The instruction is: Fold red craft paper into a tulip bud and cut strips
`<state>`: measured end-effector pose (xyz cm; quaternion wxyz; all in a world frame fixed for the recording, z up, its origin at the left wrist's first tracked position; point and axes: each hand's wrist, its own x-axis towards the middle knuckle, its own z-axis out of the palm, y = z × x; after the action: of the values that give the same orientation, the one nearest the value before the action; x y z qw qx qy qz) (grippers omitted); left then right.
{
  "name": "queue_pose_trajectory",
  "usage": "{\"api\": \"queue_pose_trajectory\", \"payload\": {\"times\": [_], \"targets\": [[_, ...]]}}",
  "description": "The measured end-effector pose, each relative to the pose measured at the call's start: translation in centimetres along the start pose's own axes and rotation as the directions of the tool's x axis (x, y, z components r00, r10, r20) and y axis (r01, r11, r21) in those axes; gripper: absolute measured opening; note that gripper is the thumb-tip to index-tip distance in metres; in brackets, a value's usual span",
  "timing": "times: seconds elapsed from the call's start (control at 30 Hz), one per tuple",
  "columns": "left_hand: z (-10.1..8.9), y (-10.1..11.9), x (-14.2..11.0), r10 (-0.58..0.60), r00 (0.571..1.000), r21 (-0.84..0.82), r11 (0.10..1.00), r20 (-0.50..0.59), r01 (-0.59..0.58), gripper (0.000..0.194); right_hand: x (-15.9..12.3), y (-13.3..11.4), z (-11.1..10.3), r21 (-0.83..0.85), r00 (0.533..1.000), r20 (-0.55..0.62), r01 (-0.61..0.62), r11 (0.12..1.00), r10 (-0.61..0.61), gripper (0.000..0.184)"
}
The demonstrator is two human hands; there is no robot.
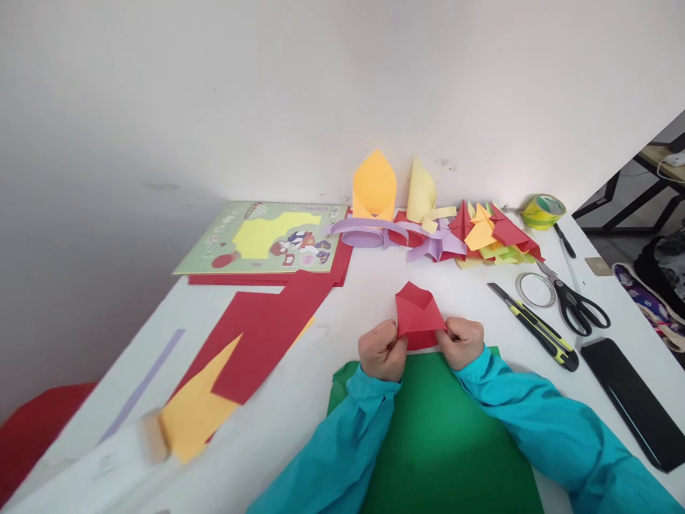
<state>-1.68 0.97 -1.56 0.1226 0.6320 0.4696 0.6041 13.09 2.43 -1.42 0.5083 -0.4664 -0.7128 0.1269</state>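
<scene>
Both my hands pinch a folded piece of red paper (420,314) at its lower corners, and it is held up above the white table. My left hand (384,350) is closed on the left corner. On the opposite corner, my right hand (462,342) is closed too. An open, pocket-like fold shows near the paper's top, and a curved red edge hangs below its front. Under my forearms lies a large green sheet (449,435), its left corner creased up by my left wrist.
Scissors (578,307), a utility knife (535,325), a tape roll (536,290) and a black case (634,400) lie on the right. Folded paper shapes (484,232) line the wall. Left are a paper pad (203,260), red sheets (262,335) and orange paper (198,407).
</scene>
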Motion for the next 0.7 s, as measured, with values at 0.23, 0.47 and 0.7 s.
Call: {"api": "queue_pose_trajectory", "payload": {"times": [0.23,0.47,0.7], "targets": [[-0.28,0.61,0.25,0.097,0.994,0.033,0.995,0.043,-0.099,0.038,0.17,-0.17,-0.10,-0.010,0.998,-0.069,0.013,1.000,-0.014,0.038],[-0.22,0.71,0.06,0.150,0.988,0.065,0.986,0.033,-0.151,0.039,0.27,-0.17,-0.18,-0.023,0.994,-0.079,0.073,0.997,-0.074,0.035],[-0.06,0.02,0.14,0.177,0.984,0.164,0.971,0.013,-0.177,0.042,0.63,-0.11,-0.23,-0.049,0.979,0.003,0.204,0.978,-0.204,0.035]]}}
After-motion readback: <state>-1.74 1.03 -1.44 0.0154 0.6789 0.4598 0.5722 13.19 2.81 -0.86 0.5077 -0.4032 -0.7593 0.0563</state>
